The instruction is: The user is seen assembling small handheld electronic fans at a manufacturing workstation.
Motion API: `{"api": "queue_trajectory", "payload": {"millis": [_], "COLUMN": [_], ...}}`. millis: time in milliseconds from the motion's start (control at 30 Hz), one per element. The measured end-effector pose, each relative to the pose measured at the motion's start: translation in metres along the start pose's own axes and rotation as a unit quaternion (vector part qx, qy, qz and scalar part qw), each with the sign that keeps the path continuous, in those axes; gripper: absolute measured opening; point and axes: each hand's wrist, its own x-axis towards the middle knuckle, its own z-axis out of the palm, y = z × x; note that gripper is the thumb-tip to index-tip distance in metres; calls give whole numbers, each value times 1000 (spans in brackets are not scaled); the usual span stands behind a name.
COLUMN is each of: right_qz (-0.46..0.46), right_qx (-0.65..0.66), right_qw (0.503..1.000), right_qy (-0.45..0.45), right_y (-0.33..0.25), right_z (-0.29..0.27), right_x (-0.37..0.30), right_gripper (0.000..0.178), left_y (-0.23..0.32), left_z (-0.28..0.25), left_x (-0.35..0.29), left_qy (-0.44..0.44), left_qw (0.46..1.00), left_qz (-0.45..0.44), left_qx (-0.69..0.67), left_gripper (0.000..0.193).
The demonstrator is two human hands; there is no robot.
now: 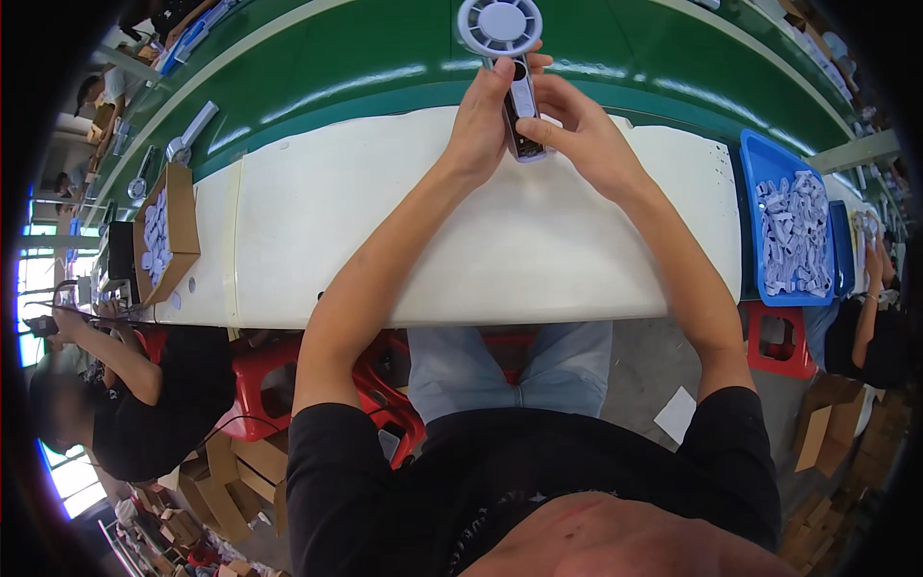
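A light purple handheld fan (501, 23) is held up over the far edge of the white work surface (538, 240), its round head pointing away from me. My left hand (479, 123) is closed around the left side of its handle, thumb lying along the front. From the right, my right hand (588, 142) grips the handle's lower part, with its thumb on the front face and its fingers behind. Dark parts show along the front of the handle, which looks uncovered; their details are too small to tell.
A blue bin (748, 159) of small light purple parts stands at the right. At the left, a cardboard box (183, 216) holds similar parts. Another fan (192, 132) lies on the green conveyor belt (385, 58) beyond the work surface. Co-workers sit on both sides, near red stools (781, 341).
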Motion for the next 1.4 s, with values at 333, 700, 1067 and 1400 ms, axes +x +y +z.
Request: {"api": "queue_trajectory", "payload": {"millis": [333,700,1067,1400], "right_qz": [-75,-152,-154,-135], "right_qx": [-112,-279,-488,-441], "right_qw": [991,948,859,886], "right_qy": [-7,35,22,-41], "right_y": [-1,-2,22,56], "right_z": [-12,-12,-60,-55], "right_x": [0,4,25,32], "right_gripper": [43,44,46,47], "left_y": [10,18,51,1], "left_z": [0,-12,-27,-25], "left_x": [3,14,21,68], "left_qy": [-69,-80,35,-218], "left_qw": [983,928,586,463], "left_qz": [27,75,364,259], "left_qx": [169,357,723,819], "left_gripper": [50,38,58,46]}}
